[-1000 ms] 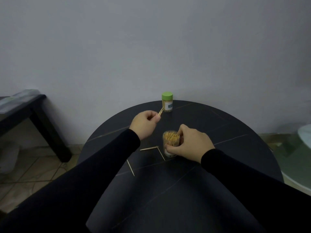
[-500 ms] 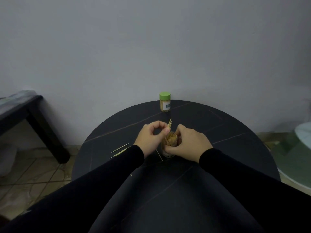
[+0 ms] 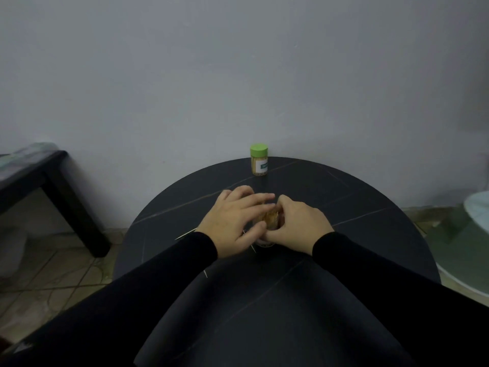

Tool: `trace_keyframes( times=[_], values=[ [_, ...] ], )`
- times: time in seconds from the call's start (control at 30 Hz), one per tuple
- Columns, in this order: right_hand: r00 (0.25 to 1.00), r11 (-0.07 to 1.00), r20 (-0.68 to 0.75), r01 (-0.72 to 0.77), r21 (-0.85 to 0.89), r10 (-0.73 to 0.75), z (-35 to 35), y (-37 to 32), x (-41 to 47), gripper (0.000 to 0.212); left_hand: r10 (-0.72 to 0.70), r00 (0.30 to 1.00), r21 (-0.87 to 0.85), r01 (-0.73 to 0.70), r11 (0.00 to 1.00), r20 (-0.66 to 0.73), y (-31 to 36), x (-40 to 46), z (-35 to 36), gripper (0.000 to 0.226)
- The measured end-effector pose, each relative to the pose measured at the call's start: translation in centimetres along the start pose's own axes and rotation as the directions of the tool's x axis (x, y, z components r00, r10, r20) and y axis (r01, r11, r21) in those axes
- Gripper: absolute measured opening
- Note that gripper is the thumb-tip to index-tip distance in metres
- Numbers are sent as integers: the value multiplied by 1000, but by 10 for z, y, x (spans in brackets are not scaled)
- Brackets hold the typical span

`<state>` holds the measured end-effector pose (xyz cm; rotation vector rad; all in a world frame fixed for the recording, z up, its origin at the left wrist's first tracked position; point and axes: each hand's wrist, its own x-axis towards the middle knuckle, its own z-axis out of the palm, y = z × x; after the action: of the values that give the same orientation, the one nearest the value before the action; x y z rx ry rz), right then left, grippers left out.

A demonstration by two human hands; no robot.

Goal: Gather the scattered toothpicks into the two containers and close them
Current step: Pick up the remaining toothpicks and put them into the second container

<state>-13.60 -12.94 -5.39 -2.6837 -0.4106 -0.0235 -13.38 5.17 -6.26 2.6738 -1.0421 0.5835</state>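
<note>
An open clear container full of toothpicks stands at the middle of the round black table. My right hand grips it from the right side. My left hand lies over its left side with the fingers stretched flat across the toothpick tops. A second container with a green lid stands closed at the table's far edge. Loose toothpicks lie on the table: one pokes out left of my left wrist, a short tip shows below the container, another by my left sleeve.
A dark low table stands on the tiled floor at the left. A pale round glass-topped piece sits at the right edge. A grey wall runs right behind the black table.
My left hand carried a toothpick from near the green-lidded container to the open one, let it go there, and now lies flat over the toothpick tops. My right hand kept its hold.
</note>
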Motion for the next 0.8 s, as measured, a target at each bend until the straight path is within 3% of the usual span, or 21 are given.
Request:
trace_keyframes(
  times=[0.27,0.43,0.6,0.67,0.73,0.8],
  values=[
    [1000,1000,-20,0,11,0,1,0,-1,52,6,1000,54,-6,999,0,-12,-6,-4,51],
    [1000,1000,-5,-6,-4,6,1,1,0,51,0,997,34,-2,999,72,-17,-12,-3,53],
    [1000,1000,-19,-14,-15,13,1,-1,-1,51,-202,978,-129,207,970,49,-27,-18,-19,53],
    [1000,1000,-8,-22,-16,22,1,-1,-2,51,-298,929,-120,329,937,219,-44,-24,-30,50],
    [1000,999,-5,-23,-26,23,1,-3,-2,51,-422,796,23,458,888,435,-57,-34,-42,62],
    [1000,999,-3,-22,-38,22,2,-4,-1,53,-541,627,192,537,821,560,-63,-42,-48,84]
  ],
)
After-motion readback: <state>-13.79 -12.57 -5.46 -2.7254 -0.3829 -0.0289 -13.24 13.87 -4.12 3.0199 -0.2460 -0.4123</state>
